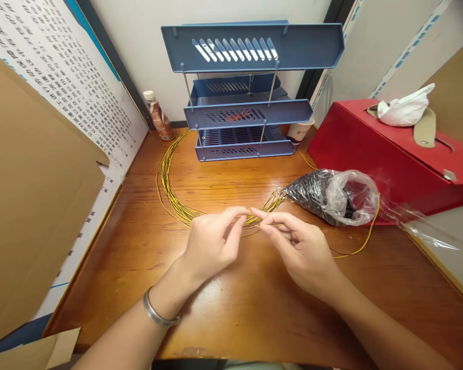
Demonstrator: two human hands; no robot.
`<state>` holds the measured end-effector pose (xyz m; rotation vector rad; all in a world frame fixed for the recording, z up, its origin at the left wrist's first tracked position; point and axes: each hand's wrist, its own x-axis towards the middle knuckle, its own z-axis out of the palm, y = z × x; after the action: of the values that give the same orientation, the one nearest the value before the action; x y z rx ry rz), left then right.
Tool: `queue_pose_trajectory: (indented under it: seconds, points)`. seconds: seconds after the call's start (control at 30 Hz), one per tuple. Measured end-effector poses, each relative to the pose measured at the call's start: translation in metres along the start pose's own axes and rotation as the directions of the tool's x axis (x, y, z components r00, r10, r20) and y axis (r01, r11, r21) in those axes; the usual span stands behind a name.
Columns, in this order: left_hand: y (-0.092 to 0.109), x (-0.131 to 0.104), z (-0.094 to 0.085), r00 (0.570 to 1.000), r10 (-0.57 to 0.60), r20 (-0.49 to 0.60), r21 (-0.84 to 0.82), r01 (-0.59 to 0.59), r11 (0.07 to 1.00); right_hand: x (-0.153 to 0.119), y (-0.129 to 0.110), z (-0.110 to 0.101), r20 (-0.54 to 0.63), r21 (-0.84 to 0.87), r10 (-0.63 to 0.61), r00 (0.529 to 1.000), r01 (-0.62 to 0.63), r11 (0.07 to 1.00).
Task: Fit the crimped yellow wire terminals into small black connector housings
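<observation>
My left hand (214, 239), with a metal bangle on its wrist, has thumb and forefinger pinched together; whatever sits at the tips is too small to make out. Almost touching it, my right hand (299, 246) is closed in a pinch on a thin yellow wire. Just beyond my fingers, a coil of yellow and dark wires (173, 192) curves over the wooden table. The coil's ends lie by the narrow end of a clear plastic bag (312, 192) filled with small black pieces. A single wire loops from the bag's open mouth toward my right hand.
A blue three-tier tray rack (249, 118) stands at the back, with a brown drink bottle (160, 118) to its left and a paper cup (299, 132) to its right. A red box (370, 154) with tissue on top stands right. Cardboard (31, 169) leans at left.
</observation>
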<state>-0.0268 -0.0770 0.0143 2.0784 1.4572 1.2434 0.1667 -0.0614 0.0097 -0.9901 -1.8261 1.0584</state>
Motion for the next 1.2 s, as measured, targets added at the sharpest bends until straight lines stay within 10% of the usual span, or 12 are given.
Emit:
queue_pose_trajectory:
  seconds: [0.23,0.67,1.0,1.2]
  points:
    - [-0.008,-0.001,-0.003,0.931,0.363,0.040,0.195,-0.363,0.911,0.004,-0.002,0.001,0.041,0.130,0.105,0.994,-0.110,0.985]
    - [-0.007,0.000,-0.002,0.893,0.449,0.030,0.269,-0.439,0.857,0.004,-0.005,0.001,0.038,0.163,0.134,0.990,-0.138,0.977]
    - [0.004,-0.002,0.000,0.994,0.071,0.081,-0.069,-0.066,0.995,0.001,0.001,0.002,-0.035,0.038,0.015,0.999,-0.013,0.999]
    - [0.013,0.001,-0.006,0.926,-0.229,0.299,-0.292,0.317,0.902,0.002,-0.001,-0.002,-0.051,-0.250,-0.261,0.964,0.241,0.938]
